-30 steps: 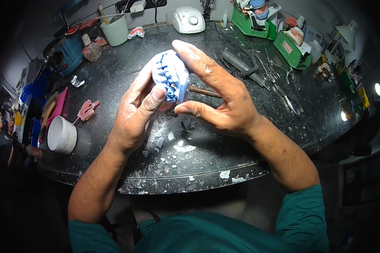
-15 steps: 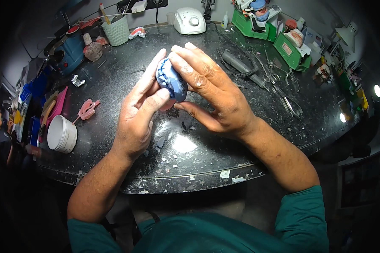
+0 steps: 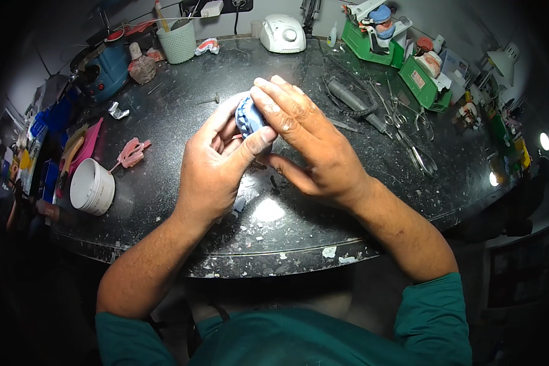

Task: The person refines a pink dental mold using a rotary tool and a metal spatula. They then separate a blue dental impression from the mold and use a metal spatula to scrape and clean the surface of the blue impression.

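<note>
A blue dental model (image 3: 249, 118) with a row of teeth along its left side is held up above the dark bench, between my two hands. My left hand (image 3: 207, 165) grips it from the left and below, with the thumb across its lower right part and the fingers curled behind. My right hand (image 3: 317, 137) lies against its right side, fingers long and close together, the thumb lower down. Much of the model is covered by fingers. Whitish dust marks the fingers of both hands.
A white tub (image 3: 92, 186) and a pink branched piece (image 3: 132, 152) stand at the left. A grey rotary handpiece (image 3: 355, 100) and metal pliers (image 3: 418, 149) lie to the right. Green boxes (image 3: 426, 85) sit far right, a white control unit (image 3: 283, 33) at the back. Scraps litter the bench's front edge (image 3: 274, 259).
The view has shifted slightly. My left thumb has moved up and right across the model, and the left fingers have curled in. The model looks turned a little, with less of it showing.
</note>
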Action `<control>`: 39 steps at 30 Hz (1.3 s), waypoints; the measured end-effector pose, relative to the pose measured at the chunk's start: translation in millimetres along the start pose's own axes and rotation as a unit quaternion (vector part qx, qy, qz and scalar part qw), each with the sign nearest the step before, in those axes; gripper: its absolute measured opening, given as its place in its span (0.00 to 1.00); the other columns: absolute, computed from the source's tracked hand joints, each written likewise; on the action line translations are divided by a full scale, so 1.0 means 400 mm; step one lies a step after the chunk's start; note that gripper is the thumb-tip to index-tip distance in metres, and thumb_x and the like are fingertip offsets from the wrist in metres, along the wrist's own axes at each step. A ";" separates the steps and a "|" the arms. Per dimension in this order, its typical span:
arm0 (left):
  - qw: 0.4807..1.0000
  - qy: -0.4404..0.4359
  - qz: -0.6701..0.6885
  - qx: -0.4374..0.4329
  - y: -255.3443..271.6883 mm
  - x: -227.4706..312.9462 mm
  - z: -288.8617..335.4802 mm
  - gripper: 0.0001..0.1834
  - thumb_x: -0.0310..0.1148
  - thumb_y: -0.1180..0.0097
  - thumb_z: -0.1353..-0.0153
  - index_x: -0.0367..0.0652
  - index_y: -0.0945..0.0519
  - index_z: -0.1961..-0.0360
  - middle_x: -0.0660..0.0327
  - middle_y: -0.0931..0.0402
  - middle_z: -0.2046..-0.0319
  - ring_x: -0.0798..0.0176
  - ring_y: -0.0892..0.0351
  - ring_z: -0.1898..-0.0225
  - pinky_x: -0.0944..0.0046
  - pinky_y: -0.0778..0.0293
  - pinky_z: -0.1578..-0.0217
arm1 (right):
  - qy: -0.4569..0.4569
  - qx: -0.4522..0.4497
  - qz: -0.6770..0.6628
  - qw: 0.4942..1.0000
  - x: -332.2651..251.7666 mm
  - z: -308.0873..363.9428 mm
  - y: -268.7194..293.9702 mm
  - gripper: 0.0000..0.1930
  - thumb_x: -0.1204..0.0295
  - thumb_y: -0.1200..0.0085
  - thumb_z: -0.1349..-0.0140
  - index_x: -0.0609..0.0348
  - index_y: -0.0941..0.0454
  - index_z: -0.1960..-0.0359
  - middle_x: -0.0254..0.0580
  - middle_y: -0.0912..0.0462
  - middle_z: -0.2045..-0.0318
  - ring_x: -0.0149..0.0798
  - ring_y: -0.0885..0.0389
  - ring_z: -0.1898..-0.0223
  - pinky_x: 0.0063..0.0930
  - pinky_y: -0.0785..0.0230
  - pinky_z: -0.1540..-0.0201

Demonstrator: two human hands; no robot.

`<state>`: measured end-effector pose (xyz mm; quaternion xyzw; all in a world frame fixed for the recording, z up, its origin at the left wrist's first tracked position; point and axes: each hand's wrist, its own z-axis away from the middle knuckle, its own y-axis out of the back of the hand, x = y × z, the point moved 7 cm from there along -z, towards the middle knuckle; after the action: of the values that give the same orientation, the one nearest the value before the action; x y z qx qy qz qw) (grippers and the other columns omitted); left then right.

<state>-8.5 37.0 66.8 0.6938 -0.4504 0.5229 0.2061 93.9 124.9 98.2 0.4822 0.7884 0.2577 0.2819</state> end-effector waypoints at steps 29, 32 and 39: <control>0.976 -0.191 -0.036 -0.099 -0.008 0.055 0.012 0.34 0.23 0.33 0.40 0.32 0.34 0.34 0.48 0.27 0.39 0.56 0.26 0.37 0.55 0.32 0.34 | 0.041 0.140 -0.085 0.986 -0.011 -0.004 0.130 0.29 0.69 0.21 0.58 0.65 0.16 0.51 0.51 0.14 0.56 0.44 0.14 0.54 0.32 0.21 0.51; 0.978 -0.179 -0.034 -0.103 -0.012 0.059 0.012 0.34 0.23 0.33 0.40 0.31 0.33 0.34 0.48 0.27 0.39 0.57 0.26 0.38 0.55 0.32 0.34 | 0.045 0.142 -0.085 0.985 -0.014 -0.006 0.133 0.29 0.69 0.21 0.58 0.65 0.16 0.52 0.51 0.14 0.56 0.44 0.14 0.54 0.32 0.20 0.51; 0.978 -0.178 -0.038 -0.099 -0.012 0.058 0.012 0.33 0.23 0.34 0.40 0.31 0.33 0.35 0.49 0.27 0.39 0.58 0.26 0.38 0.57 0.32 0.34 | 0.045 0.138 -0.081 0.986 -0.011 -0.004 0.128 0.29 0.69 0.20 0.58 0.66 0.16 0.51 0.52 0.15 0.56 0.43 0.14 0.53 0.32 0.21 0.51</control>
<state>-0.9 26.2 87.1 0.7689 -0.5024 0.3352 0.2100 126.1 141.4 134.8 0.4390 0.8648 0.1444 0.1966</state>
